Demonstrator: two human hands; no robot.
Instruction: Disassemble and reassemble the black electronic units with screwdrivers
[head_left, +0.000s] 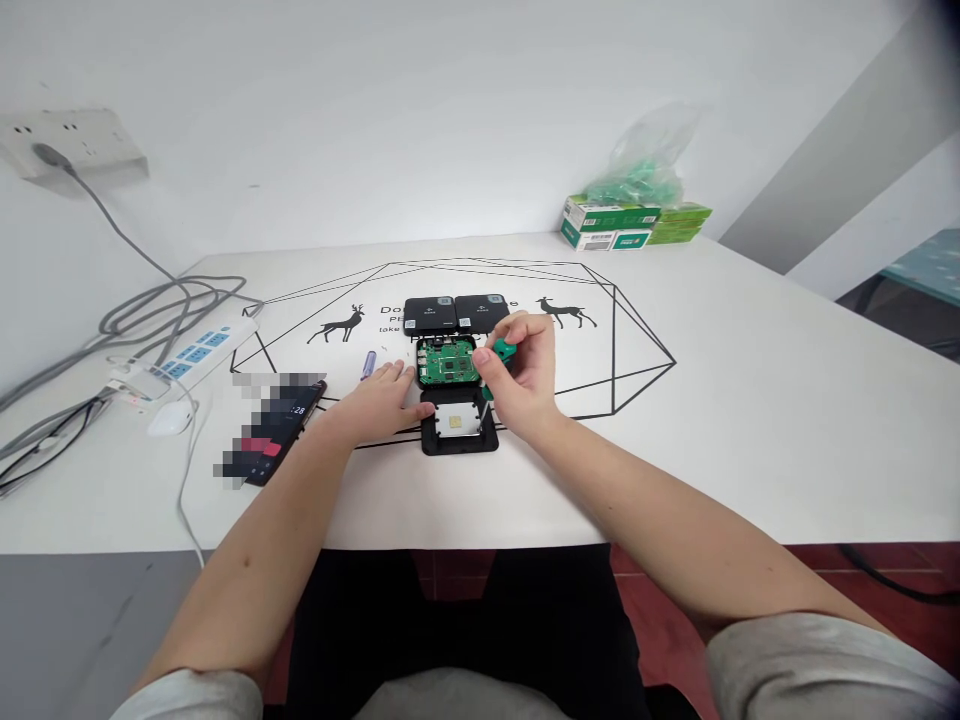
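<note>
A green circuit board [448,363] lies in an open black case at the middle of the table. Just below it sits a black cover [459,446] with a silver plate [457,420] in it. My right hand [523,372] is closed on a green-handled tool [505,350], whose thin shaft points down toward the cover's right side. My left hand [384,402] lies with fingers spread on the table, its thumb at the cover's upper left edge, holding nothing. Two black boxes [430,314] [481,313] stand side by side behind the board.
Left of the board lies a purple tool [368,365]. A phone [281,430], a power strip [206,350] and grey cables [142,300] occupy the left side. Green and white boxes [611,222] with a plastic bag [641,175] stand at the back right.
</note>
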